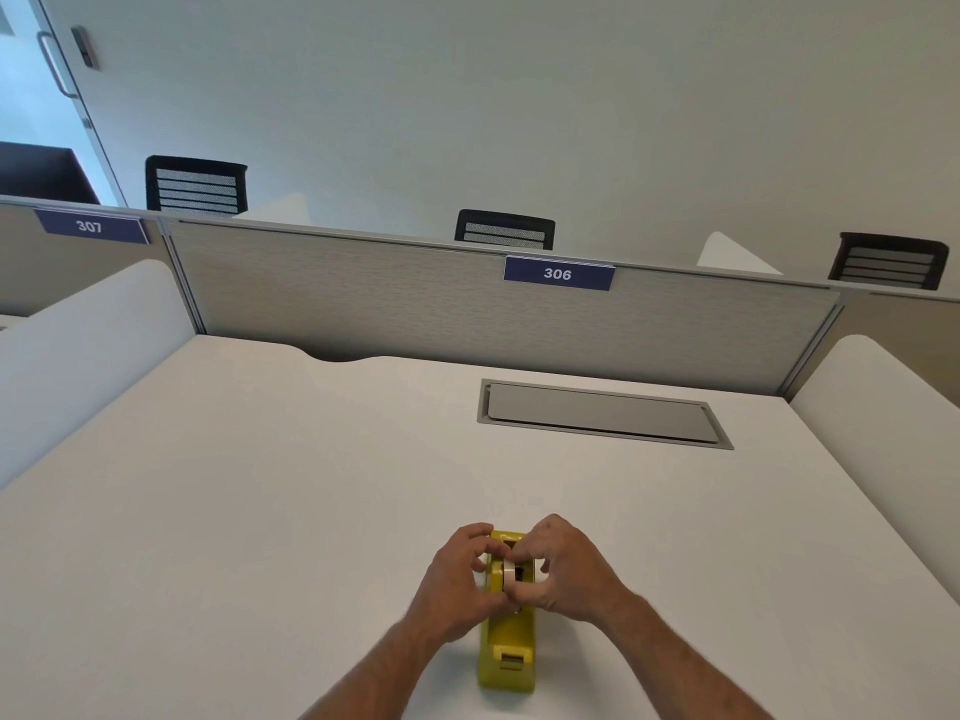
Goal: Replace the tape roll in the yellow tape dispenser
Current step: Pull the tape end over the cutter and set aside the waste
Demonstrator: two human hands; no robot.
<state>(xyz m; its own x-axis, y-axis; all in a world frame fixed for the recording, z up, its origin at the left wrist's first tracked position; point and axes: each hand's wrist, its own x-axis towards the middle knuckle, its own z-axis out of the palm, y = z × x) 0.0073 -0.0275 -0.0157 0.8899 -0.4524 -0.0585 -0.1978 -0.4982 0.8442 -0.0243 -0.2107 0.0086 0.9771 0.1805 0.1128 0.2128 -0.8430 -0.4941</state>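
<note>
The yellow tape dispenser (508, 648) stands on the white desk (260, 511) near its front edge, cutter end toward me. A pale tape roll (505, 573) sits upright in the dispenser's cradle. My left hand (457, 579) grips the roll from the left side. My right hand (563, 569) pinches it from the right, fingers curled over the top. Both hands meet over the roll and hide most of it and the hub.
A grey cable hatch (602, 414) is set flush in the desk at the back right. A grey partition (415, 304) labelled 306 closes the far side, and white side screens (78, 356) flank the desk. Black chairs stand beyond the partition.
</note>
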